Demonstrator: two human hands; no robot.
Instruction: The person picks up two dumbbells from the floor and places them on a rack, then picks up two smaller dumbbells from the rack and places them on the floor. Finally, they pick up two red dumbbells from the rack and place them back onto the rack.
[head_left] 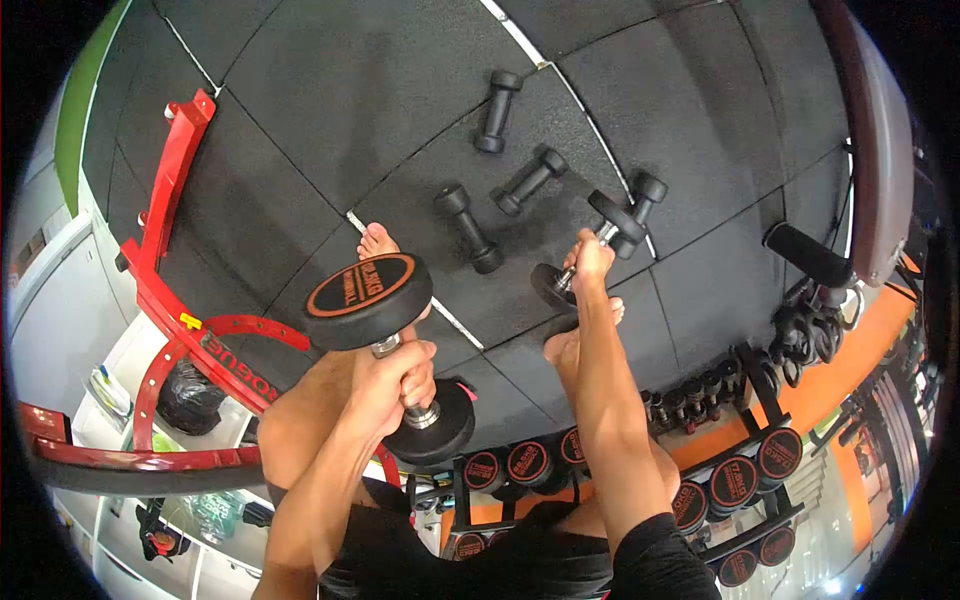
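My left hand [392, 384] is wrapped round the chrome handle of a large dumbbell [368, 296] with thick round black heads and orange lettering. That dumbbell is raised close to the camera, above my left thigh. Farther out, my right hand [592, 258] grips the metal handle of a smaller-looking dumbbell [612, 212] with black round heads. It hangs low over the floor, beside my right foot [562, 346]. One of its heads partly covers a black dumbbell [650, 190] lying on the mat. My left foot [377, 240] shows just beyond the large dumbbell.
Several small black dumbbells lie on the black rubber floor [330, 150], including one dumbbell [468, 228] ahead of my feet. A red metal frame [165, 190] stands at left. Racks with dumbbells [733, 482] and kettlebells [800, 335] are at lower right; a padded bench [880, 150] is at far right.
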